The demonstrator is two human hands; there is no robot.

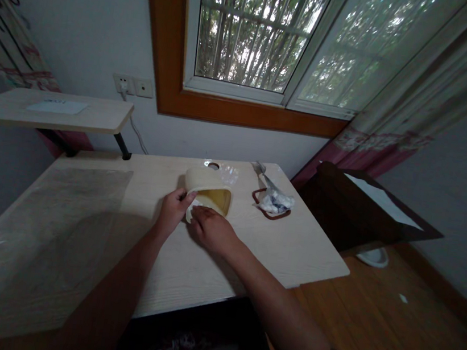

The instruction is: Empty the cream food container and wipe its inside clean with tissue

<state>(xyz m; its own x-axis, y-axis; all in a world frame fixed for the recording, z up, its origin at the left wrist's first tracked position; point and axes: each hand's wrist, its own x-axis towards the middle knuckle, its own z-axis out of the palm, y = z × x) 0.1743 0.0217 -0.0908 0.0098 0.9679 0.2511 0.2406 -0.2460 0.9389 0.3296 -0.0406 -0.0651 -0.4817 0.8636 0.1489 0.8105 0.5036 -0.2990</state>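
Note:
A cream plastic container (203,179) lies tilted on the table, its opening towards me and its yellowish inside (218,198) showing. My left hand (174,208) grips the rim at its left side, thumb over the edge. At the lower left of the opening, my right hand (210,226) presses a white piece (192,208), which looks like tissue or cloth, against the container. The right fingers are held together, and part of the white piece is hidden under them.
A brown rounded frame (273,217) lies right of the container, with a crumpled white-and-blue plastic packet (277,201) on it. A clear plastic sheet (68,216) covers the table's left part. A raised shelf (107,115) stands at the back left.

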